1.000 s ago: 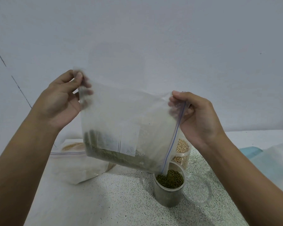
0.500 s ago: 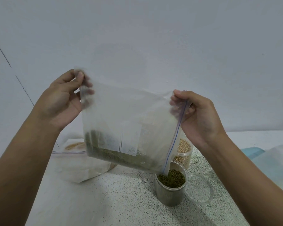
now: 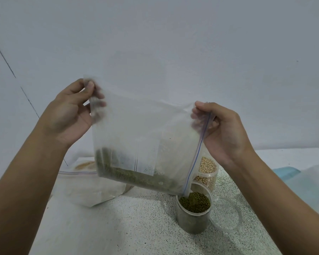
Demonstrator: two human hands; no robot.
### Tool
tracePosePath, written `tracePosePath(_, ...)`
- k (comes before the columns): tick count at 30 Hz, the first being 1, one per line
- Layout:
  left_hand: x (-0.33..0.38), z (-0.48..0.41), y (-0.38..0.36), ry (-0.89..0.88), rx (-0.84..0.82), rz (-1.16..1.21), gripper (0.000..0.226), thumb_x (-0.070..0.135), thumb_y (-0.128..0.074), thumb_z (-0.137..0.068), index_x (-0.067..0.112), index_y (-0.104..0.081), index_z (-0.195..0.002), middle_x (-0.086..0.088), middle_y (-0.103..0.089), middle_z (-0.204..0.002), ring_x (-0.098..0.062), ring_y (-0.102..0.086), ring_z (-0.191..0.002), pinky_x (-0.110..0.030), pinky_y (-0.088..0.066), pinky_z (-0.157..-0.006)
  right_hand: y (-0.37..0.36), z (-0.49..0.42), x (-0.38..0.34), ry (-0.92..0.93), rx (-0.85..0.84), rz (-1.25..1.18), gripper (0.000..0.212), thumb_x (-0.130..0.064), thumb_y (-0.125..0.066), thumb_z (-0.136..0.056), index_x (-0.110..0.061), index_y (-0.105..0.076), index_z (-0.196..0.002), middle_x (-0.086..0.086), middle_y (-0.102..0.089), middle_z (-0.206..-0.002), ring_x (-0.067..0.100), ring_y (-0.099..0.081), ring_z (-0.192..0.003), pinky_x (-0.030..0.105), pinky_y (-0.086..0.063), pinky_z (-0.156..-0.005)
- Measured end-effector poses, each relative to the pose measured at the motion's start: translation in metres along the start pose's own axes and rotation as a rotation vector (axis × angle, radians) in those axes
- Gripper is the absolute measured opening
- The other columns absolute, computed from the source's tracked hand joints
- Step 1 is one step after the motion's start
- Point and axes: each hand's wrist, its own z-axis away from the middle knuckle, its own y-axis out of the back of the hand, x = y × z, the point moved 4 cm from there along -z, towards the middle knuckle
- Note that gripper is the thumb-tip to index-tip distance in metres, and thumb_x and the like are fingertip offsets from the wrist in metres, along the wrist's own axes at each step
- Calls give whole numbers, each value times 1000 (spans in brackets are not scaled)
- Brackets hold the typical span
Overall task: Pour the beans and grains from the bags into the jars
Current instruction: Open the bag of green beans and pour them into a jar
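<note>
Pinching the zip bag's (image 3: 145, 133) top corners between curled fingers (image 3: 201, 105), left hand (image 3: 68, 115) and right hand (image 3: 225, 131) are holding it tilted; mung beans (image 3: 129, 176) are spilling into the jar (image 3: 192, 216) directly below.

A speckled countertop (image 3: 136, 227) meets a plain pale wall (image 3: 173, 43), with a light-blue object (image 3: 283, 171) lying far right.

Person, recorded as two arms and hands only. Left forearm (image 3: 26, 172), at the lower left of the frame, and right forearm (image 3: 283, 190), at the lower right, were bare along their whole visible length, as were the left hand (image 3: 70, 115) and right hand (image 3: 223, 129). Left thumbnail (image 3: 90, 87), upper left of centre, was short and plain.
</note>
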Motion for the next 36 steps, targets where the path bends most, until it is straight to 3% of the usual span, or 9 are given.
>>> tracePosePath(21, 0, -2, 2, 6, 32, 4, 18, 22, -54, -102, 23, -64, -87, 6, -63, -79, -13, -63, -70, -25, -50, -63, 1, -5, 1, 9, 0, 3, 5, -10, -73, -70, -10, -73, -65, 4, -67, -68, 14, -65, -65, 21, -48, -62)
tracePosePath(32, 0, -3, 3, 9, 14, 10, 26, 23, -54, -101, 27, -69, -79, 6, -64, -79, -13, -63, -71, -26, -50, -64, 1, -8, 0, 15, 16, 16, 10, -7, -72, -75, -10, -73, -66, 4, -67, -69, 15, -65, -66, 22, -48, -62)
tracePosePath(36, 1, -2, 3, 8, 9, 11, 30, 23, -55, -100, 28, -71, -75, 6, -64, -79, -13, -63, -71, -26, -50, -63, -1, -7, -1, 18, 21, 15, 3, -9, -73, -72, -8, -72, -69, 4, -66, -69, 14, -65, -65, 22, -47, -62)
